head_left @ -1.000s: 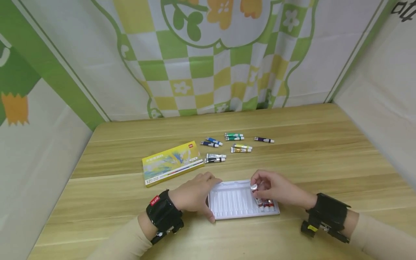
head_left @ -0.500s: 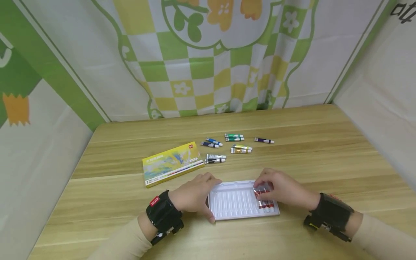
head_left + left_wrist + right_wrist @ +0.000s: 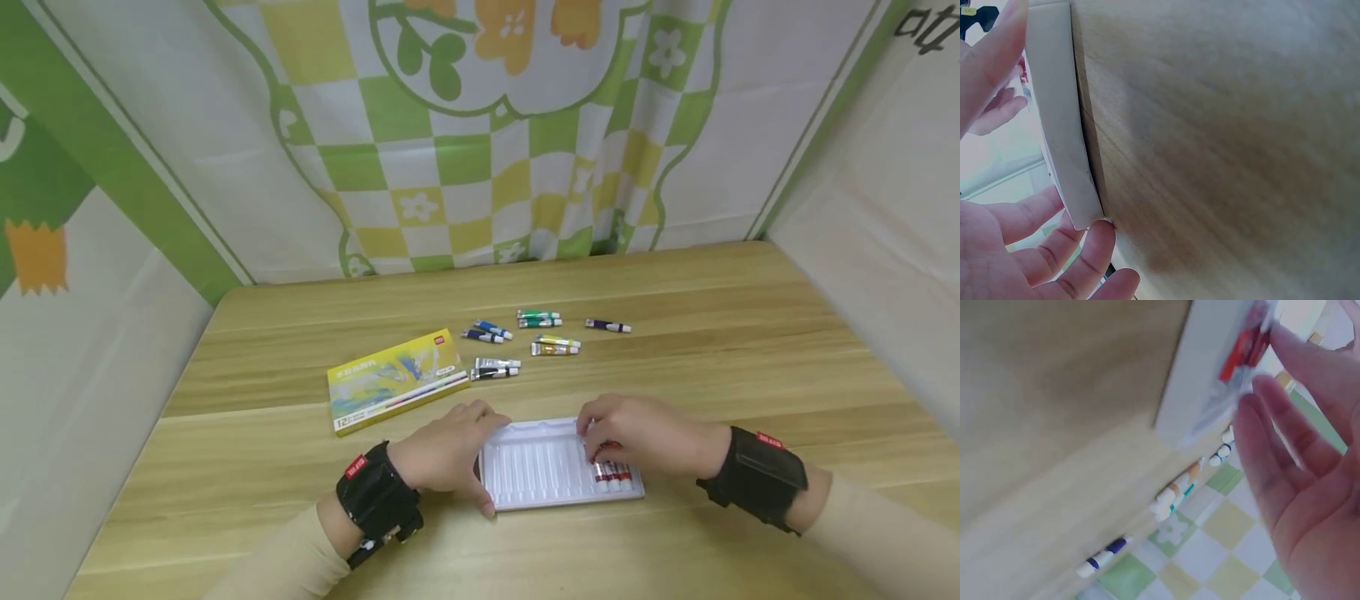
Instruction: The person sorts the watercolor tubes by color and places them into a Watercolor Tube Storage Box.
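A white plastic tray [image 3: 534, 468] with narrow slots lies near the front of the wooden table. My left hand [image 3: 447, 450] grips its left end, thumb at the near corner and fingers at the far one; the left wrist view shows the tray's side wall [image 3: 1063, 125] between them. Several red-banded paint tubes [image 3: 613, 477] sit side by side in the slots at the right end. Over these reaches my right hand [image 3: 651, 435], its fingers hiding their upper parts. In the right wrist view, extended fingertips are right at the red paint tubes [image 3: 1244, 353], with no tube pinched.
Behind the tray lie pairs of paint tubes: white and black [image 3: 495, 368], blue [image 3: 487, 332], green [image 3: 538, 319], yellow and ochre [image 3: 555, 346]. A single purple tube [image 3: 607, 326] lies further right. A yellow paint box [image 3: 397, 382] is at the left, and a checkered curtain [image 3: 480, 167] hangs behind.
My right hand has set a red-banded tube down into the slot beside the others, let it go, and turned over the tubes' upper ends. The left hand has stayed on the tray.
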`<action>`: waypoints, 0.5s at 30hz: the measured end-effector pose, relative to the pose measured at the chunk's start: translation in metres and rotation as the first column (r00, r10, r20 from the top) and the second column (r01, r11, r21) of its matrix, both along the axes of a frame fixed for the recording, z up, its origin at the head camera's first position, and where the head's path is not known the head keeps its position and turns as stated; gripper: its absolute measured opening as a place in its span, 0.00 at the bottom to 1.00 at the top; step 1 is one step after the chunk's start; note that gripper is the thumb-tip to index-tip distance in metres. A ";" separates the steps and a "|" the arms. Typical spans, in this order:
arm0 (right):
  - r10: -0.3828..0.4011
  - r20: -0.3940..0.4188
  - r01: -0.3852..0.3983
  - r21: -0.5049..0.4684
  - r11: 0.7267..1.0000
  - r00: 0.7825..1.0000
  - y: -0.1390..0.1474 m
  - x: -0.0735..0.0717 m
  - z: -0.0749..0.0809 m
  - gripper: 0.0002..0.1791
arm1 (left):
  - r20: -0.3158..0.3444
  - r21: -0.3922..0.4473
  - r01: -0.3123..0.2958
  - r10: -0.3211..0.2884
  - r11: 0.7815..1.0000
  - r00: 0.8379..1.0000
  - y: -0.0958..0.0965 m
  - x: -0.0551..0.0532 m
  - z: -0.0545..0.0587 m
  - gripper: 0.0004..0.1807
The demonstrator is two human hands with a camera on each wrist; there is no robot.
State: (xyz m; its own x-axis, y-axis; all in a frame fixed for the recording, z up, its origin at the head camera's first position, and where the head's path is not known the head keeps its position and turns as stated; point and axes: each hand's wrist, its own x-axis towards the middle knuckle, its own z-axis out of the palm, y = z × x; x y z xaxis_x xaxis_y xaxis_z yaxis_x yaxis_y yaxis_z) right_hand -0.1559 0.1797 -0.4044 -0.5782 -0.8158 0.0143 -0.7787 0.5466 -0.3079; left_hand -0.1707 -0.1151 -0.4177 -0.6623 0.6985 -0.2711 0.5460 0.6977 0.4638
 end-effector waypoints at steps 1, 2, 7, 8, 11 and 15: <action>0.027 0.000 -0.027 0.011 1.000 1.000 -0.001 -0.001 0.001 0.07 | 0.000 0.003 -0.001 0.001 1.000 1.000 0.000 0.000 0.000 0.58; 0.044 0.004 -0.044 0.020 0.999 0.999 -0.002 -0.002 0.002 0.07 | -0.001 0.005 -0.001 0.001 1.000 1.000 0.000 0.001 0.000 0.58; 0.065 0.031 -0.067 0.070 0.995 0.997 -0.003 -0.005 0.004 0.06 | 0.002 0.015 0.002 -0.002 1.000 1.000 -0.001 0.002 0.000 0.58; 0.065 0.033 -0.068 0.076 0.995 0.997 -0.003 -0.005 0.004 0.07 | 0.000 0.012 0.004 -0.004 1.000 1.000 -0.001 0.002 0.000 0.59; 0.074 0.030 -0.076 0.091 0.993 0.997 -0.004 -0.007 0.005 0.07 | -0.003 0.012 0.008 -0.008 1.000 1.000 0.000 0.001 -0.001 0.59; 0.078 0.017 -0.079 0.117 0.990 0.997 -0.008 -0.009 0.007 0.07 | -0.001 0.024 0.011 -0.011 1.000 1.000 0.000 0.000 0.000 0.58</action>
State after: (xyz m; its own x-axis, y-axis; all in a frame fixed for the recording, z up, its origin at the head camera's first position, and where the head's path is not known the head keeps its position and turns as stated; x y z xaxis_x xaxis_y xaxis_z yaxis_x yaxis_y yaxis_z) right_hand -0.1647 0.1717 -0.3972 -0.5119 -0.8543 -0.0908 -0.8172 0.5168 -0.2552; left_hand -0.1708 -0.1151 -0.4177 -0.6548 0.7120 -0.2537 0.5542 0.6805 0.4793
